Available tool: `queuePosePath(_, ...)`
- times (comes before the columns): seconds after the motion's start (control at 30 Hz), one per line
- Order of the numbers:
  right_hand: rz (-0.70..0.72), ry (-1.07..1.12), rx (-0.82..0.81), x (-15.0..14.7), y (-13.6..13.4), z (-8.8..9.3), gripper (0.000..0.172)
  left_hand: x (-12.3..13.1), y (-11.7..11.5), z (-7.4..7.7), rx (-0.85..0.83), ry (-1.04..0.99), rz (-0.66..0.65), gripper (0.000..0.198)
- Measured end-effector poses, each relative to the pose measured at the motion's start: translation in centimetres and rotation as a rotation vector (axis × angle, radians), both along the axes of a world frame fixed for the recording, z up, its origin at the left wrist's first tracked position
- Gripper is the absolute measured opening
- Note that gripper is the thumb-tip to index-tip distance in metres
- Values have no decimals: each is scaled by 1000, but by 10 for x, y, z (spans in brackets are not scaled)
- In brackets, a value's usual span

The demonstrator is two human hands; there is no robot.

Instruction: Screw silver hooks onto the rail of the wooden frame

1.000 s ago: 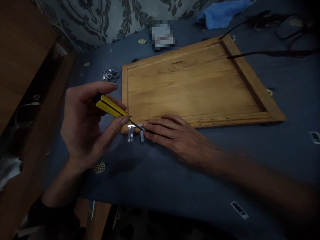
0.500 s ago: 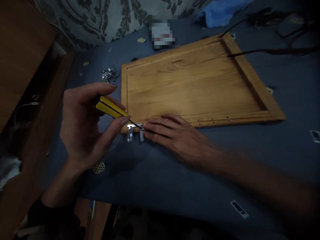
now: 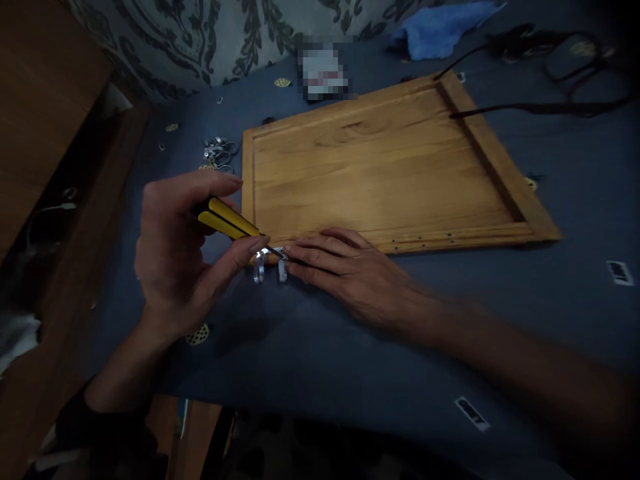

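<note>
My left hand [image 3: 183,253] is closed round a yellow-handled screwdriver [image 3: 227,220], whose tip meets a small metal double hook [image 3: 270,265] at the near left corner of a wooden panel [image 3: 380,167]. My right hand [image 3: 345,270] lies flat beside it, fingers together and pressed against the hook's plate and the panel's near edge. The panel rests on a dark blue cloth [image 3: 350,360].
More metal hooks [image 3: 220,150] lie in a pile beyond the panel's left corner. A blue rag [image 3: 440,27] and dark cables [image 3: 540,100] sit at the far right. Brown wooden furniture [image 3: 45,133] stands to the left. Small stickers [image 3: 619,272] dot the cloth.
My left hand has shifted slightly right and nearer the hook, with the screwdriver in it. The right hand stays pressed at the hook.
</note>
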State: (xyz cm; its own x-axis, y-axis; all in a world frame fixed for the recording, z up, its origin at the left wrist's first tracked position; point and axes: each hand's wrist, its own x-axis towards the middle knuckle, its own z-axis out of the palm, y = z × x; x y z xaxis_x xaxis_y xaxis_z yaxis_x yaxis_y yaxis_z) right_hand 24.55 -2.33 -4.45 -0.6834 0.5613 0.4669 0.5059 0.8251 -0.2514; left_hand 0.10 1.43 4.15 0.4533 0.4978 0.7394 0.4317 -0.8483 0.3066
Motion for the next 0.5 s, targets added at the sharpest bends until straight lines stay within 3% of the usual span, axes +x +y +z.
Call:
queuePosePath(0.13, 13, 24, -4, 0, 0, -1, 46, -3, 0, 4, 0, 38, 45, 68)
queuePosePath(0.2, 14, 34, -11, 0, 0, -2, 47, -7, 8, 6, 10, 58, -41, 76)
queuePosePath(0.3, 12, 32, -24, 0, 0, -2, 45, -11, 20, 5, -119, 81, -216, 84)
queuePosePath(0.37, 16, 29, -32, 1, 0, -2, 44, -10, 21, 2, -212, -3, -263, 76)
queuePosePath(0.5, 20, 27, -37, 3, 0, -5, 44, -8, 4, -5, -232, -351, -204, 55)
